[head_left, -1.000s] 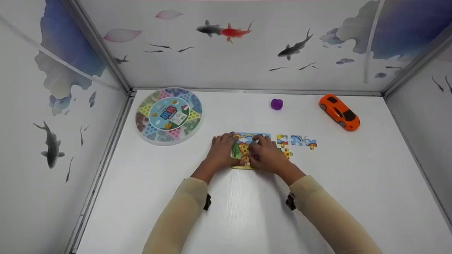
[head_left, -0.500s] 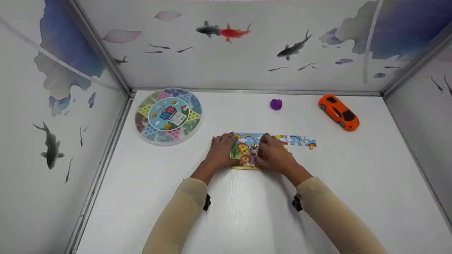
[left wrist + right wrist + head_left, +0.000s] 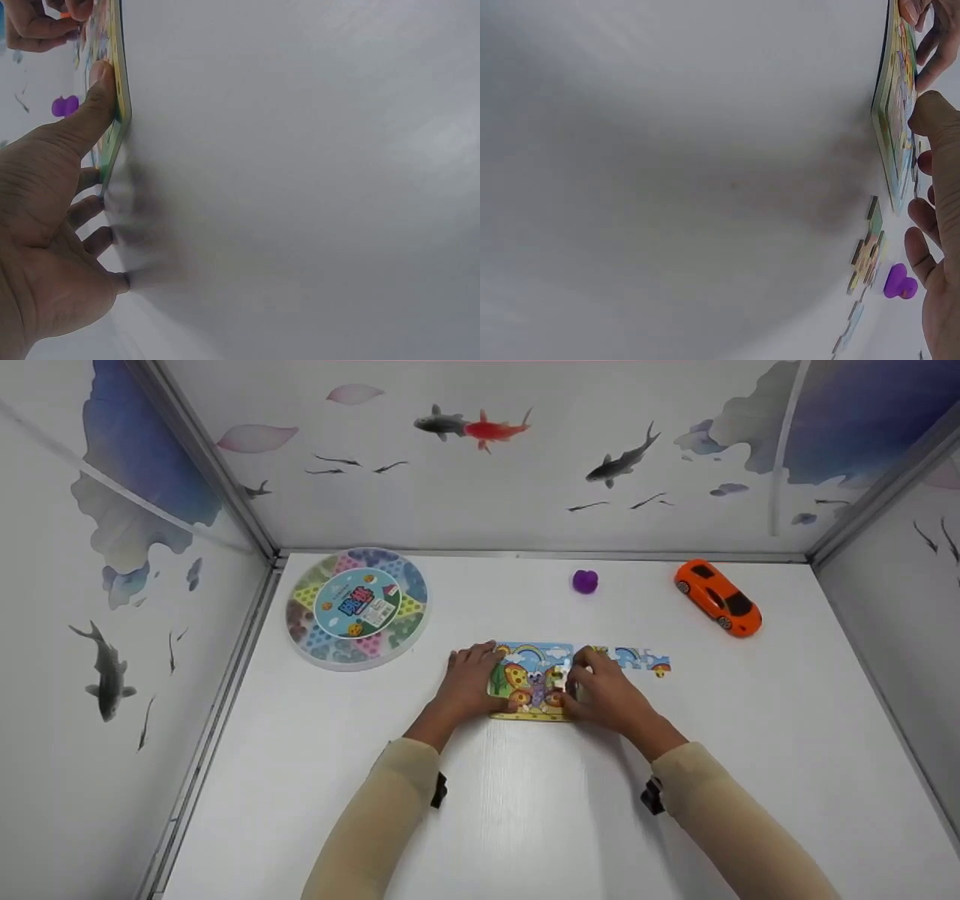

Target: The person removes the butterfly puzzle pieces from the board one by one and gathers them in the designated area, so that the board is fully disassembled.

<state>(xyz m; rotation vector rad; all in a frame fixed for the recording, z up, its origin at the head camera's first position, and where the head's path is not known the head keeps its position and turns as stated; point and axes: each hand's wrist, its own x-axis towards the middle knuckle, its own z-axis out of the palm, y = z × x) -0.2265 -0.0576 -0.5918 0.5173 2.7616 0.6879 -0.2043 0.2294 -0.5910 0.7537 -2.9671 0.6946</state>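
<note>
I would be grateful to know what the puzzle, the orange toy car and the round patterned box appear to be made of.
Puzzle: probably thin wood or board, printed on top; loose pieces show brown cut edges. Orange toy car: likely plastic, perhaps painted metal, given its smooth, uniform shell. Round patterned box: probably translucent plastic, since its colours look veiled.

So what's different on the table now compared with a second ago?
The right-hand grip has moved rightward to the right edge of the jigsaw puzzle, uncovering more of its cartoon butterfly and partly covering the loose pieces. Whether it took or released a piece is unclear. The left-hand grip stays at the left edge; the orange toy car, purple two-lobed object and round Chinese checkers set haven't moved.
</note>
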